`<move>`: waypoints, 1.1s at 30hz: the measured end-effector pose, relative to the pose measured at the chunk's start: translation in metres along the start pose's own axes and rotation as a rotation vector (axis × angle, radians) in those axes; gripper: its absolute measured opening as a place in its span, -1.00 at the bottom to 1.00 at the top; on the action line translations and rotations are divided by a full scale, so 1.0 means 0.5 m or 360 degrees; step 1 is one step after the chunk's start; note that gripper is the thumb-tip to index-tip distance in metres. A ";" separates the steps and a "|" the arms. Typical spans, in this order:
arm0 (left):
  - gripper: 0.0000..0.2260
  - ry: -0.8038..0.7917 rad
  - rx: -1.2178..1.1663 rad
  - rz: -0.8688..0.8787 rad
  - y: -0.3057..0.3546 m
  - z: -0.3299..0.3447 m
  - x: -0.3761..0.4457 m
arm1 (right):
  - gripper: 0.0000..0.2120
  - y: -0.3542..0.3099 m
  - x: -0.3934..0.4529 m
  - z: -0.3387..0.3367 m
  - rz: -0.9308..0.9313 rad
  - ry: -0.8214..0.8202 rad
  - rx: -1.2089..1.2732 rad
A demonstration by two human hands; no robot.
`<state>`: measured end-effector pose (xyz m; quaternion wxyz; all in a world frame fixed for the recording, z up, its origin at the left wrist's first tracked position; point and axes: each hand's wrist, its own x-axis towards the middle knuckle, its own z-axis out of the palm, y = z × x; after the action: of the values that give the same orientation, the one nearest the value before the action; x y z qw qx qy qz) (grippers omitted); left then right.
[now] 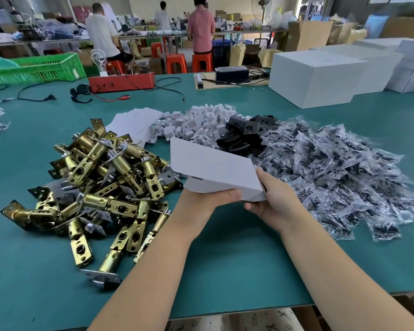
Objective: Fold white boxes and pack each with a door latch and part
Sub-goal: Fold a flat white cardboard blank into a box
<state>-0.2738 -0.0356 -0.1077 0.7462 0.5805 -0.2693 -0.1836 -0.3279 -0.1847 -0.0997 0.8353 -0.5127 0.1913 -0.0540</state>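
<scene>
- My left hand (208,199) and right hand (276,203) both hold one white box (213,170): the left grip is curled round its near edge from below, the right grip pinches its right-hand corner with the thumb on top.
- The box is smooth matte card, not yet squared up, a flat panel tilting up and away from me above the green desk (225,259), between the heaps.
- To my left lies one heap of door latches (101,187): too many to count, easily dozens, brassy cylinders with flat perforated tails and silvery face plates, piled crosswise and glinting.
- To my right spreads one wide heap of small clear bags (339,175), crinkled and shiny, each with dark parts inside; far too many to count.
- Just beyond the box sits one pile of black plates (246,134), curved and matte, and one pile of small white blocks (201,120), angular and notched.
- Left of those blocks lies one fanned stack of flat white card blanks (134,123).
- Farther back on the desk I count one red metal box (122,82) with trailing black leads, one green latticed crate (34,68), and two large plain white cartons (313,77) side by side.
- Three people stand or sit at the benches behind, near orange stools (177,63), of which I make out at least four.
</scene>
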 end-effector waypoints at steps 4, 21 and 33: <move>-0.56 -0.0048 0.0058 -0.0031 0.004 0.000 -0.004 | -0.72 0.001 0.005 -0.005 -0.0022 0.0052 -0.0083; -0.59 -0.0129 0.0355 0.0050 0.006 0.010 -0.018 | -0.71 0.009 0.014 -0.014 0.0140 0.0104 0.0237; -0.60 -0.0048 0.0355 0.0039 0.000 0.007 -0.015 | -0.60 0.001 0.008 -0.015 0.0143 -0.0045 0.0273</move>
<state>-0.2818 -0.0340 -0.1083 0.6750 0.6537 -0.3065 -0.1520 -0.3272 -0.1917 -0.1040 0.8803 -0.4309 0.1969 -0.0254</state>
